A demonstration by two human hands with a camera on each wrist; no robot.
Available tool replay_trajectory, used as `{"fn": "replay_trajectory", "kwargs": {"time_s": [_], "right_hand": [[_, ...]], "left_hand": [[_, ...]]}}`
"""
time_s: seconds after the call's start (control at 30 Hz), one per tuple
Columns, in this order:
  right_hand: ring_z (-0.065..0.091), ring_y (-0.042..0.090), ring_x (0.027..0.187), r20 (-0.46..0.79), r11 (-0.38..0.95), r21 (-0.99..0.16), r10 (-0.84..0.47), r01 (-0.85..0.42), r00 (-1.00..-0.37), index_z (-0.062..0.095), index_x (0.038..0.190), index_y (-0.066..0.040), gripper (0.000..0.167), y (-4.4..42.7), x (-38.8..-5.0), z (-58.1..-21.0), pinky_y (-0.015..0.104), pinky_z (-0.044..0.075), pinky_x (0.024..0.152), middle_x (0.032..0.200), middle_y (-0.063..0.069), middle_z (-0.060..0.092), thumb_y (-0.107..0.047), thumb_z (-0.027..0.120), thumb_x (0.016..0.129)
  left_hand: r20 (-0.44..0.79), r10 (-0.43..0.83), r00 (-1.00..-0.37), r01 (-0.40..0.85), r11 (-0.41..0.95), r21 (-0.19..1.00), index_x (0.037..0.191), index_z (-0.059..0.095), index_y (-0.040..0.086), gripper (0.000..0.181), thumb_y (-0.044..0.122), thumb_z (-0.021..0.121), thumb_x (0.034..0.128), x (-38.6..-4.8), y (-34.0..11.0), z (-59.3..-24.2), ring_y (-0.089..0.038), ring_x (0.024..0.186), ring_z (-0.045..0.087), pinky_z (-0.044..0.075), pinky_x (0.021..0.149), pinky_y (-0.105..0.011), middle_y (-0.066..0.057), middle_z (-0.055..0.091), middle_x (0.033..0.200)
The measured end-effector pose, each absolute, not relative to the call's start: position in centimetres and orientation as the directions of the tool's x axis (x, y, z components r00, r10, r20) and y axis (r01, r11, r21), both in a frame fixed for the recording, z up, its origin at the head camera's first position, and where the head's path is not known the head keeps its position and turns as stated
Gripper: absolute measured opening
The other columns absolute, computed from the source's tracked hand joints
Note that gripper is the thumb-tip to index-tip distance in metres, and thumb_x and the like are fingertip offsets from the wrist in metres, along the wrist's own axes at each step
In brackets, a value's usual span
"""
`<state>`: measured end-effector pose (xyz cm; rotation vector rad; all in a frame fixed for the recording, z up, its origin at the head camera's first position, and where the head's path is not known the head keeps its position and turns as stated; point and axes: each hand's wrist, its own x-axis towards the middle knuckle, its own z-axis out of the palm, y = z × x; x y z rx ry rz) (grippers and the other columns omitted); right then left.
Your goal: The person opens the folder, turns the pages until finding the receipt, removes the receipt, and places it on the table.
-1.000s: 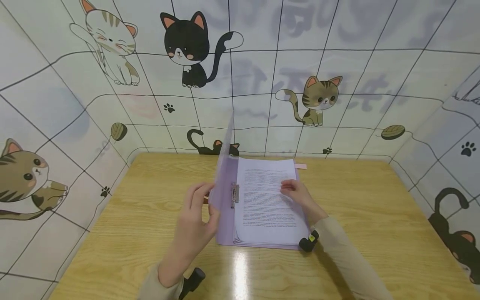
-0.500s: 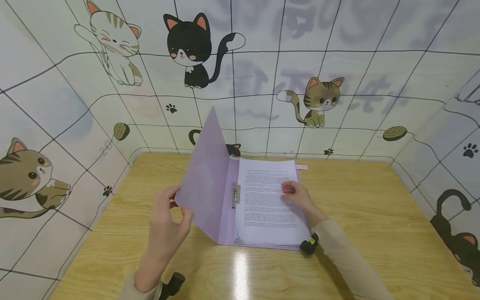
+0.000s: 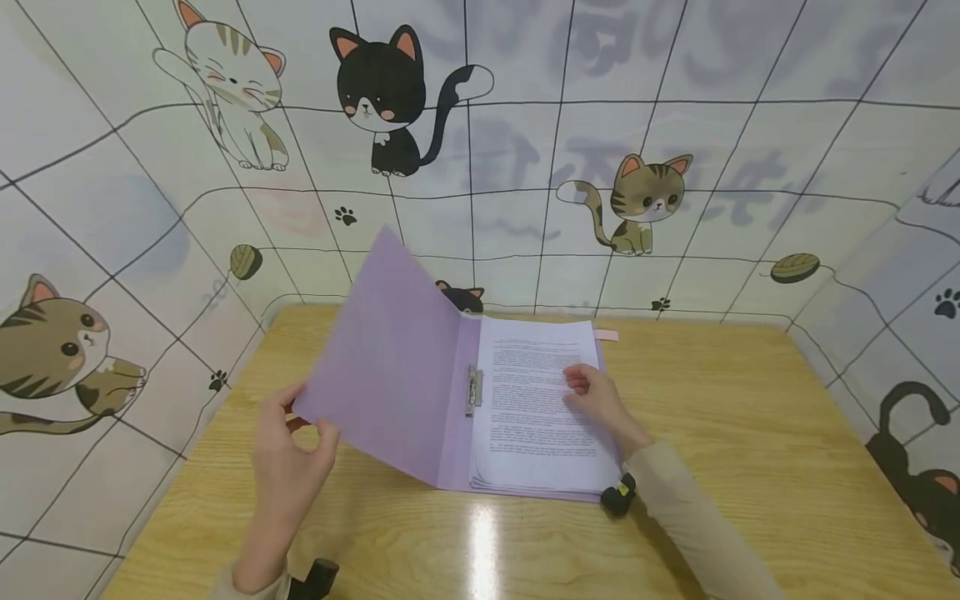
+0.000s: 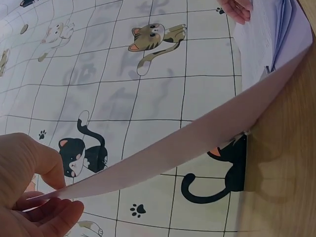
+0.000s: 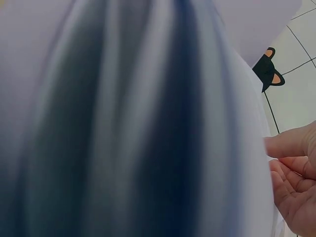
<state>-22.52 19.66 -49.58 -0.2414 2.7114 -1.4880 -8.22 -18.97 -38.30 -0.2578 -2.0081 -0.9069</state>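
Observation:
A purple folder (image 3: 453, 450) lies on the table with its front cover (image 3: 382, 358) tilted up and leaning left. My left hand (image 3: 288, 462) pinches the cover's lower outer corner between thumb and fingers; the left wrist view shows this cover (image 4: 192, 133) edge-on, with the left hand (image 4: 34, 187) at its end. Printed sheets (image 3: 540, 467) lie stacked in the folder beside a metal clip (image 3: 474, 390). My right hand (image 3: 600, 400) rests on the top sheet near its right edge, fingers loosely bent, gripping nothing visible. Blurred sheet edges (image 5: 148, 123) fill most of the right wrist view.
The wooden table (image 3: 720, 442) stretches out on both sides of the folder. A pink tab (image 3: 607, 335) sticks out at the folder's upper right. Behind stands a white wall (image 3: 510, 150) with cat drawings and grid lines.
The folder's cover has swung left, from nearly upright to a wider angle, with my left hand holding its corner. My right hand has stayed on the sheets.

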Motion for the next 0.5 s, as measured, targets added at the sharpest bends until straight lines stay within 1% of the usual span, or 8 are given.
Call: {"fn": "replay_trajectory", "kwargs": {"time_s": [0.1, 0.3, 0.5], "right_hand": [[0.057, 0.032, 0.098, 0.051, 0.542, -0.83, -0.16, -0.131, -0.986, 0.055, 0.112, 0.009, 0.037, 19.6, -22.3, -49.4, 0.042, 0.047, 0.089, 0.105, 0.021, 0.059, 0.008, 0.064, 0.076], [0.057, 0.031, 0.096, 0.038, 0.562, -0.819, -0.154, -0.119, -0.987, 0.055, 0.112, 0.008, 0.037, 19.5, -22.1, -49.3, 0.042, 0.047, 0.087, 0.104, 0.02, 0.059, 0.007, 0.065, 0.076], [0.056, 0.03, 0.096, 0.031, 0.568, -0.815, -0.151, -0.112, -0.988, 0.055, 0.112, 0.007, 0.036, 19.4, -22.2, -49.2, 0.041, 0.046, 0.087, 0.105, 0.019, 0.059, 0.006, 0.065, 0.077]], "left_hand": [[0.772, -0.188, -0.607, 0.451, 0.718, 0.53, 0.11, 0.048, -0.02, 0.043, -0.01, 0.05, 0.0679, -8.1, -19.9, -38.9, -0.021, 0.083, 0.049, 0.039, 0.073, -0.003, -0.032, 0.052, 0.1], [0.714, -0.271, -0.646, 0.369, 0.708, 0.602, 0.11, 0.048, -0.021, 0.045, -0.015, 0.053, 0.0657, -7.9, -21.9, -40.6, -0.01, 0.086, 0.046, 0.039, 0.071, -0.001, -0.032, 0.052, 0.102], [0.611, -0.371, -0.699, 0.23, 0.693, 0.684, 0.111, 0.048, -0.021, 0.047, -0.015, 0.06, 0.0661, -7.7, -23.9, -42.7, 0.003, 0.08, 0.045, 0.04, 0.066, -0.001, -0.03, 0.053, 0.101]]}}
